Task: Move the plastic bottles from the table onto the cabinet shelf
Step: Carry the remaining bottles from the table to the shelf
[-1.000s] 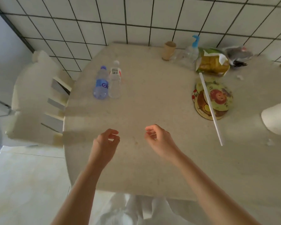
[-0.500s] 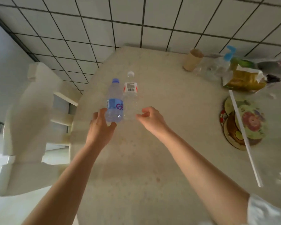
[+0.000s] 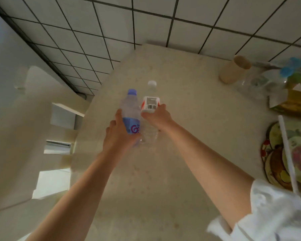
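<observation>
Two clear plastic bottles stand side by side near the left edge of the beige table (image 3: 189,105). The blue-capped bottle (image 3: 131,108) has a blue label, and my left hand (image 3: 117,133) is wrapped around its lower half. The white-capped bottle (image 3: 150,101) has a white and red label with a barcode; my right hand (image 3: 157,117) grips it around the middle. Both bottles look upright and close to the tabletop; whether they are lifted I cannot tell. No cabinet shelf is in view.
A tan cup (image 3: 234,69), a clear spray bottle with a blue top (image 3: 271,79) and a yellow-green bag (image 3: 295,103) sit at the back right. Patterned round mats (image 3: 285,159) with a white stick (image 3: 287,153) across them lie right. A white chair (image 3: 30,129) stands left.
Both hands reached forward from the near table edge to the bottles. My left hand closed around the blue-capped bottle and my right hand around the white-capped one.
</observation>
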The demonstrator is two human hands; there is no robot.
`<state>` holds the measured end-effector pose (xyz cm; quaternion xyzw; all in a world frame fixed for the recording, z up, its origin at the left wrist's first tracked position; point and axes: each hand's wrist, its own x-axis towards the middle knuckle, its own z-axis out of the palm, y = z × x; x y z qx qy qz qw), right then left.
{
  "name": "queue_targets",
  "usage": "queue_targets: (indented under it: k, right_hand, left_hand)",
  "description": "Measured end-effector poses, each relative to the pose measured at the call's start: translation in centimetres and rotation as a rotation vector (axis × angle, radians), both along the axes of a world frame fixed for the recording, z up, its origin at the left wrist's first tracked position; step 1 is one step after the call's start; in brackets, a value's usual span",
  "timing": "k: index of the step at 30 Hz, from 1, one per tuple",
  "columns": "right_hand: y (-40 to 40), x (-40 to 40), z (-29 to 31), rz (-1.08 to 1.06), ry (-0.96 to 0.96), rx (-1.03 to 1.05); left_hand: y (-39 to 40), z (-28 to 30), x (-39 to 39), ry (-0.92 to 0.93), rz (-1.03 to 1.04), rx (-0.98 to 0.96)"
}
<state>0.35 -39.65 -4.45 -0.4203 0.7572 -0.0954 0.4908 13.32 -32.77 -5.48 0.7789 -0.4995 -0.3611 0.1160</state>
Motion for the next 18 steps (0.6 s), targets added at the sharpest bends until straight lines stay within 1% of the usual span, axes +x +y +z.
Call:
queue_targets:
  k: [3, 5, 6, 10, 13, 17, 18]
  right_hand:
    - [-0.6, 0.2, -0.9, 0.013, -0.008, -0.03]
    - [-0.6, 0.2, -1.1, 0.024, -0.006, -0.064]
    - [-0.7, 0.2, -1.3, 0.027, 0.002, -0.069]
    - [-0.8, -0.4, -1.7, 0.041, 0.012, -0.048]
    - [-0.4, -0.9, -1.2, 0.067, 0.016, -0.028]
    - [2.1, -1.9, 0.0, 0.058, -0.065, 0.052]
    - [3.2, -2.3, 0.1, 0.046, -0.103, 0.07]
  left_hand:
    - [-1.5, -0.9, 0.3, 0.064, 0.091, 0.036]
    - [-2.1, -1.1, 0.5, 0.108, 0.183, 0.017]
    - [-2.3, -1.3, 0.6, 0.102, 0.208, 0.011]
    - [-2.2, -1.9, 0.2, 0.042, 0.213, -0.004]
    - [-2.1, -1.7, 0.2, 0.037, 0.216, -0.016]
    - [-2.5, -0.8, 0.9, 0.07, 0.198, 0.016]
    - [-2.4, -0.5, 1.2, 0.11, 0.205, 0.048]
